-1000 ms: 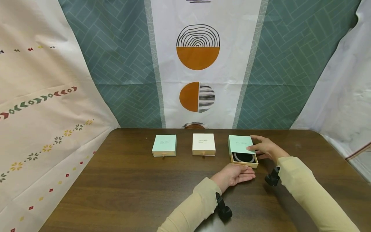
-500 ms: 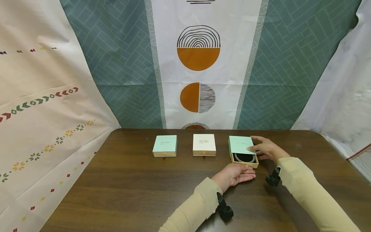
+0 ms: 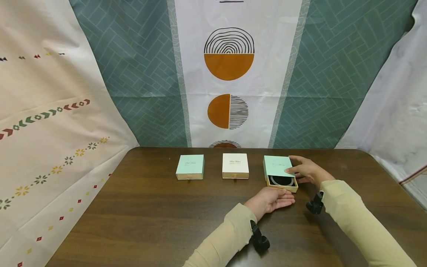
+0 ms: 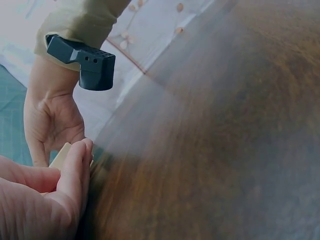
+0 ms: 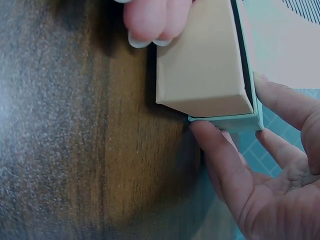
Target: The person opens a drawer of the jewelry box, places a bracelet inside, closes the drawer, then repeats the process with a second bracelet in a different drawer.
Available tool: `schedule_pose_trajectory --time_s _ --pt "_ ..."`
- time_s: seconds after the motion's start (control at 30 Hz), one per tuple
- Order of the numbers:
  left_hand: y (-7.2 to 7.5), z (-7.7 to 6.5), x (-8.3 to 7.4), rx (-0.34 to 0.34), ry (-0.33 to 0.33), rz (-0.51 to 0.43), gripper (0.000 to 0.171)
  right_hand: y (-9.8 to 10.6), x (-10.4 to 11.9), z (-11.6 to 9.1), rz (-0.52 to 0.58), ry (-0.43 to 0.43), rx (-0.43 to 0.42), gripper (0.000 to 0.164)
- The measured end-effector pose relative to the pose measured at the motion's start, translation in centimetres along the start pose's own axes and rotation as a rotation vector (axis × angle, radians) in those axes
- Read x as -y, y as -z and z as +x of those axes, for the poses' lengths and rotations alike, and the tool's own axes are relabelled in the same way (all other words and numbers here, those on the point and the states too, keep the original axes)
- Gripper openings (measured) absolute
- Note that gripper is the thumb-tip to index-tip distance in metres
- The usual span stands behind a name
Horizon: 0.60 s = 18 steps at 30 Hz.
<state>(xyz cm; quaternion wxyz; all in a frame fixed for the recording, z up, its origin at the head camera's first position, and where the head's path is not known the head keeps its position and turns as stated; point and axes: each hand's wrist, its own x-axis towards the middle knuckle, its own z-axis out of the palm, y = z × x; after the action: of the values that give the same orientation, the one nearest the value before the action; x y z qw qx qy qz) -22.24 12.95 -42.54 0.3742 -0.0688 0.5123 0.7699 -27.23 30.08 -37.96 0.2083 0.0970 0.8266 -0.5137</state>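
Observation:
At the right of the table, a mint-green slide-out gift box (image 3: 277, 163) has its cream drawer (image 3: 283, 188) partly pulled out toward the front. A pale ring-shaped bangle (image 3: 274, 182) lies on the drawer's black lining, its far part hidden under the sleeve. My right hand (image 3: 308, 170) grips the sleeve from its right side; the right wrist view shows thumb and fingers about the sleeve's corner (image 5: 235, 122). My left hand (image 3: 270, 200) is at the drawer's front, palm turned up and fingers fairly straight. Its thumb (image 4: 37, 176) is beside the drawer's edge.
Another mint-green box (image 3: 190, 166) and a white box (image 3: 235, 165) stand closed in a row to the left, along the back of the brown wooden table (image 3: 150, 222). Patterned cloths (image 3: 150, 92) hang behind the table and at its sides.

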Motion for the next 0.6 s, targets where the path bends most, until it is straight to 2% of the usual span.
schedule_pose_trajectory --time_s 0.6 --pt "-0.13 0.23 -0.24 -0.018 -0.02 -0.017 0.025 0.13 -0.01 -0.03 -0.007 -0.001 0.01 0.092"
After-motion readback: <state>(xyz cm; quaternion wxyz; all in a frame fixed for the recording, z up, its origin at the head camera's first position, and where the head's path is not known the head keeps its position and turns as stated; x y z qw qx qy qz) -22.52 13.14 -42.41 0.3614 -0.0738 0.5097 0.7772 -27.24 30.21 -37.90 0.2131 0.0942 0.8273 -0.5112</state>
